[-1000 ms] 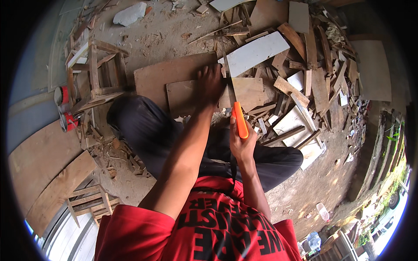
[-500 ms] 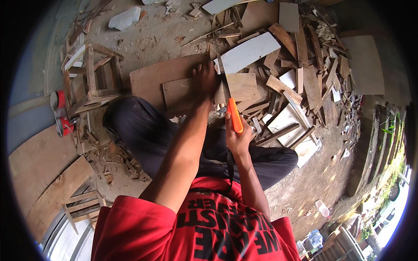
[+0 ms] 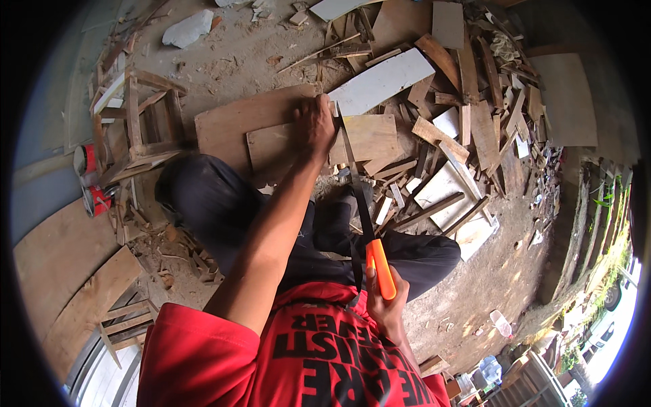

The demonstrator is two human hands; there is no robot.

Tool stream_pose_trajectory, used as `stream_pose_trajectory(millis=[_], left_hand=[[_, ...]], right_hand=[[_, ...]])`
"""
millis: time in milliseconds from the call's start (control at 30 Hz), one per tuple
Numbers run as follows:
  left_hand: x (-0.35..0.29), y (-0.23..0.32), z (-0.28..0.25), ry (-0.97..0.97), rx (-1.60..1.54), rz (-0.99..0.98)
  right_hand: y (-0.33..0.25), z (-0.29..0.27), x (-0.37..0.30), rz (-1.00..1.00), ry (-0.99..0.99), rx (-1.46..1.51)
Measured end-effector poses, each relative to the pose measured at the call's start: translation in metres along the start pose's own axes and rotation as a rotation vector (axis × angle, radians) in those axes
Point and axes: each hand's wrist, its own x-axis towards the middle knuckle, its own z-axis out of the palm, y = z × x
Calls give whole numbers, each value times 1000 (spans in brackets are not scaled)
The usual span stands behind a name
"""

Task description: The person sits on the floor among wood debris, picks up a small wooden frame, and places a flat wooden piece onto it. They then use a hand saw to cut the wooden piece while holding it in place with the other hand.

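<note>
My right hand [image 3: 388, 298], close to my body, is closed round the orange handle of a handsaw [image 3: 380, 266]. The saw's long dark blade points away from me, and its far part lies across a wooden board [image 3: 371, 138]. My left hand [image 3: 317, 127] presses on that board just left of the blade, with fingers bent near its far edge. Beneath it lies a larger brown board [image 3: 230, 117]. A white board [image 3: 383, 80] rests just beyond the blade's tip. My bent legs [image 3: 210, 186] are on the near side of the boards.
Wood offcuts [image 3: 485, 132] are heaped on the right. At the left stands a small wooden frame [image 3: 139, 122], beside red-and-white cans [image 3: 95, 180]. A pale stone block [image 3: 188, 28] lies at the far left. A plastic bottle [image 3: 502, 323] lies on the ground at right.
My right hand has pulled the saw back toward my body, so much more of the blade shows. My left hand stays on the board.
</note>
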Motion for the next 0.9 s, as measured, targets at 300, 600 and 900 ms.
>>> stream_pose_trajectory(millis=[300,600,900], left_hand=[[5,10,-16,-176,38,-26],[8,5,-6,-23,106,-27],[5,-1,-4,-50,44,13]], right_hand=[[0,85,189,-129,36,8],[19,51,82,-88,-26,45],[-2,16,32,-36,-52,-18]])
